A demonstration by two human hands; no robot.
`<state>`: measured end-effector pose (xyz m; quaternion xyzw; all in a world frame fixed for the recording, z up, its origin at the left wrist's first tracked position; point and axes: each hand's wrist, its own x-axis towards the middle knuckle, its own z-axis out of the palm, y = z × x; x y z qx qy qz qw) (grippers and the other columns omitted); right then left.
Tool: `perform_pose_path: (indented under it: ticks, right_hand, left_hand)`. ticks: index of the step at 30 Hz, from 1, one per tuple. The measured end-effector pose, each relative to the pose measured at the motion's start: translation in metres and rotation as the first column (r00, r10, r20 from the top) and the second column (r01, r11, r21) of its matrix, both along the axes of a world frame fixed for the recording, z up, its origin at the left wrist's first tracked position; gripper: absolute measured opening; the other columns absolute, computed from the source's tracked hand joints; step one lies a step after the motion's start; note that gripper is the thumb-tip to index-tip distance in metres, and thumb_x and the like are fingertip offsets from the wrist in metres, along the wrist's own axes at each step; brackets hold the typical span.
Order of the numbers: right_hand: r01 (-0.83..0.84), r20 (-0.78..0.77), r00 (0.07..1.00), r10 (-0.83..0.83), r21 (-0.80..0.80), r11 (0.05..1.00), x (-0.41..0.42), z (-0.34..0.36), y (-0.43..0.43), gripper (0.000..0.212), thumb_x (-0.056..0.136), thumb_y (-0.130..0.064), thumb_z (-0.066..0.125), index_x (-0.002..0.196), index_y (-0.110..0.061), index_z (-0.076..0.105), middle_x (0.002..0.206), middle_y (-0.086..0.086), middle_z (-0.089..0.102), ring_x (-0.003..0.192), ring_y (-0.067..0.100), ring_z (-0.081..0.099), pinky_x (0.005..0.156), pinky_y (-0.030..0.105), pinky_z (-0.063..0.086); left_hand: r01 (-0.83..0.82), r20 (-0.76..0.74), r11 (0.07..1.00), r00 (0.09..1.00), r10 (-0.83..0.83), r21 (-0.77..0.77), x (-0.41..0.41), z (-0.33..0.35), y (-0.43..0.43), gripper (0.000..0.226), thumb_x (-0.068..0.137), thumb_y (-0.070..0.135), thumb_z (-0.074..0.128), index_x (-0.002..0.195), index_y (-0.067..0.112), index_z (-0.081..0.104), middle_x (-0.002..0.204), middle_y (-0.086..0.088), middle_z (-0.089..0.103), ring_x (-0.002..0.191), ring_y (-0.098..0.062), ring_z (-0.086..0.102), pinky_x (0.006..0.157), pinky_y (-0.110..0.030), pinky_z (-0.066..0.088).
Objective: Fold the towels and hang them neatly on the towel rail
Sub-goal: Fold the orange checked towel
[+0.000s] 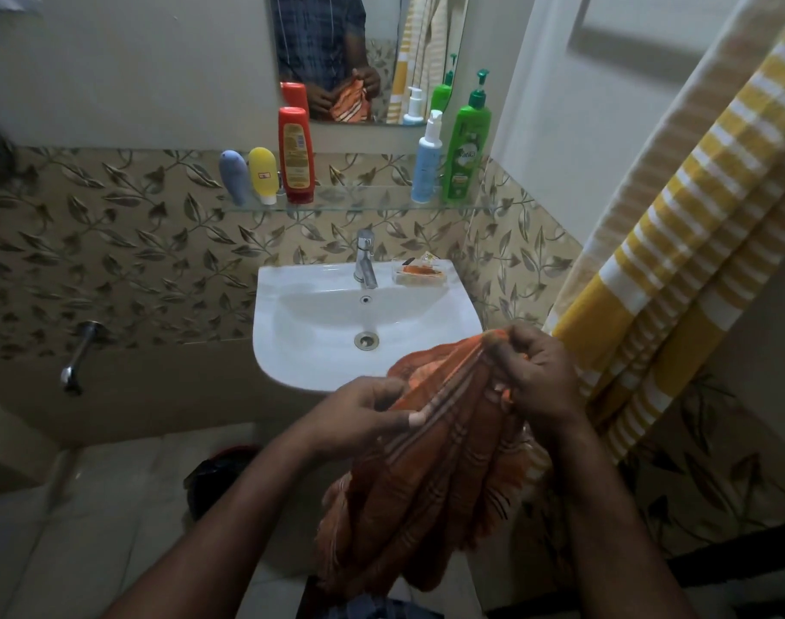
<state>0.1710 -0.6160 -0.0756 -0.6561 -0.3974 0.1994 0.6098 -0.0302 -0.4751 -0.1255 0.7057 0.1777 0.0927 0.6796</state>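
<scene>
Nearest the camera, both forearms reach forward over the pale floor (pixel 91 529). Between them hangs the orange towel (pixel 426 498), bunched in loose vertical folds with pale stripes and a frayed lower edge. It is held in the air in front of the body, below and just right of the sink's front rim.

The left hand (pixel 364 413) pinches a striped edge of the towel, with its fingers (pixel 415 417) curled round the cloth. The right hand (pixel 533 373) grips the gathered top, and its fingers (pixel 511 346) are clenched on the fabric at the towel's highest point.

On the floor to the left of the arms sits a dark bin (pixel 221 480), partly hidden by the left forearm. Along the right side a yellow-striped towel (pixel 676 243) hangs down from above the frame. Its lower part passes just behind the right hand.

Beyond the hands is the white sink (pixel 292 350), whose front right rim is covered by the towel and hands. It has a chrome tap (pixel 366 259), with a soap dish (pixel 419 272) beside it. A wall spout (pixel 80 355) sticks out low on the left.

Above the sink, a glass shelf (pixel 359 206) carries a blue-grey tube (pixel 234 176), a yellow tube (pixel 263 174) and a red bottle (pixel 296 154). A light blue pump bottle (pixel 426 163) and a green pump bottle (pixel 466 145) stand at its right end.

Farthest back, the mirror (pixel 382 20) reflects the person's hands holding the towel.
</scene>
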Motion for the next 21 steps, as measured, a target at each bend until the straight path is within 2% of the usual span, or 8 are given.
perform_pose_path:
  ticks: [2,6,8,10,14,16,18,21]
  right_hand:
    - [0.144,-0.066,0.988,-0.139,0.070,0.987,0.012,-0.004,-0.005,0.022,0.098,-0.027,0.071,0.082,-0.011,0.068,0.065,0.001,0.061,0.057,0.010,0.059,0.055,0.025,0.049]
    - [0.148,0.203,0.972,-0.123,-0.114,0.982,0.029,-0.009,-0.004,0.020,0.089,-0.038,0.081,0.083,-0.020,0.073,0.074,-0.008,0.071,0.071,0.019,0.066,0.065,0.030,0.055]
    - [-0.001,0.271,0.958,0.094,-0.324,0.946,0.016,-0.007,-0.001,0.020,0.082,-0.037,0.087,0.097,-0.034,0.074,0.081,-0.021,0.073,0.077,0.005,0.067,0.067,0.016,0.052]
    - [-0.139,0.337,0.892,0.301,-0.429,0.893,-0.005,-0.011,0.008,0.046,0.075,-0.048,0.087,0.117,-0.040,0.070,0.101,-0.021,0.072,0.094,-0.003,0.067,0.081,0.019,0.055]
    - [-0.215,0.416,0.838,0.353,-0.342,0.915,-0.030,-0.022,0.023,0.028,0.080,-0.039,0.062,0.093,-0.015,0.071,0.082,-0.006,0.071,0.079,0.014,0.068,0.070,0.041,0.055]
    - [-0.170,0.363,0.894,0.263,-0.268,0.948,-0.025,-0.014,0.019,0.017,0.086,-0.031,0.068,0.078,-0.016,0.067,0.068,-0.009,0.066,0.065,0.006,0.060,0.060,0.033,0.048]
    - [-0.163,0.183,0.963,0.196,-0.179,0.970,-0.016,-0.007,0.011,0.019,0.095,-0.022,0.073,0.079,-0.013,0.069,0.061,-0.012,0.062,0.057,-0.001,0.055,0.055,0.025,0.043]
    - [-0.080,-0.058,0.995,0.077,-0.051,0.995,0.001,-0.005,0.001,0.028,0.095,-0.035,0.072,0.087,-0.008,0.070,0.058,-0.007,0.060,0.049,0.008,0.053,0.049,0.024,0.042]
  left_hand:
    - [-0.090,0.010,0.996,0.996,0.090,-0.027,-0.003,-0.006,-0.001,0.036,0.083,0.043,0.079,0.093,0.009,0.074,0.087,-0.012,0.074,0.080,-0.024,0.070,0.076,-0.039,0.056]
    - [-0.363,0.156,0.927,0.914,0.374,-0.091,-0.004,0.001,0.006,0.008,0.096,0.023,0.072,0.090,0.020,0.076,0.086,0.002,0.074,0.081,-0.013,0.070,0.077,-0.033,0.053]
    - [-0.338,0.176,0.940,0.929,0.325,0.048,0.001,0.012,0.007,0.009,0.097,0.024,0.071,0.096,0.024,0.079,0.096,-0.001,0.079,0.092,-0.022,0.075,0.084,-0.039,0.059]
    - [-0.231,0.156,0.951,0.967,0.201,0.207,0.007,0.025,0.000,0.012,0.093,0.030,0.072,0.099,0.022,0.080,0.098,-0.002,0.080,0.094,-0.023,0.076,0.086,-0.043,0.059]
    - [-0.160,0.150,0.963,0.980,0.129,0.215,0.017,0.035,-0.007,0.005,0.092,0.026,0.078,0.095,0.022,0.078,0.088,0.004,0.076,0.084,-0.012,0.071,0.078,-0.036,0.056]
    - [-0.165,0.121,0.972,0.982,0.145,0.169,0.012,0.034,-0.002,0.018,0.086,0.034,0.082,0.099,0.023,0.075,0.093,-0.002,0.073,0.088,-0.017,0.069,0.082,-0.041,0.055]
    - [-0.138,0.023,0.945,0.990,0.138,0.296,0.004,0.026,0.010,0.022,0.081,0.042,0.079,0.098,0.029,0.075,0.093,-0.002,0.073,0.091,-0.023,0.070,0.087,-0.046,0.055]
    - [-0.205,-0.038,0.919,0.972,0.231,0.336,-0.009,0.009,0.020,0.015,0.080,0.039,0.074,0.093,0.032,0.079,0.089,0.004,0.078,0.089,-0.022,0.074,0.088,-0.053,0.059]
